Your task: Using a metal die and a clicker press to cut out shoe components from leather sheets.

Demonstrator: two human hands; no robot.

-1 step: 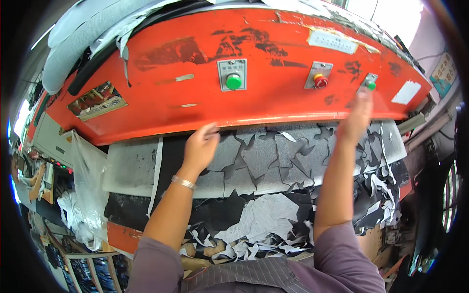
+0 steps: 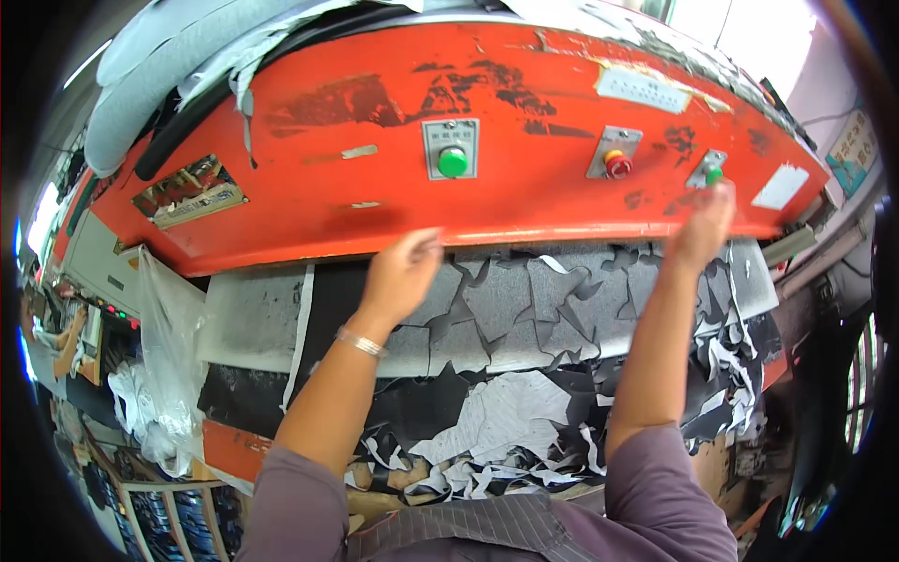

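Observation:
My right hand [image 2: 704, 232] is raised, its fingers stretched up to the small green push button [image 2: 714, 176] at the right of the red machine front [image 2: 534, 206]. I cannot tell whether the fingertips press it. My left hand [image 2: 401, 281] hovers below the machine's lower edge, fingers loosely bent and apart, holding nothing. Beneath both hands lies a dark grey sheet material [image 2: 506, 309], split by cut lines into irregular pieces. A larger green button [image 2: 452, 163] sits above my left hand. Between the two green buttons is a red emergency-stop knob [image 2: 617, 166].
Black and white scraps [image 2: 524, 417] pile up along the near side of the bed. A clear plastic bag [image 2: 169, 347] hangs at the left. Rolled material [image 2: 140, 112] rests on top of the machine. At the far left, another person's arm [image 2: 67, 347] shows.
My right hand has moved rightward, closer to the right green button. My left hand has shifted a little to the right. The sheet and scraps look the same.

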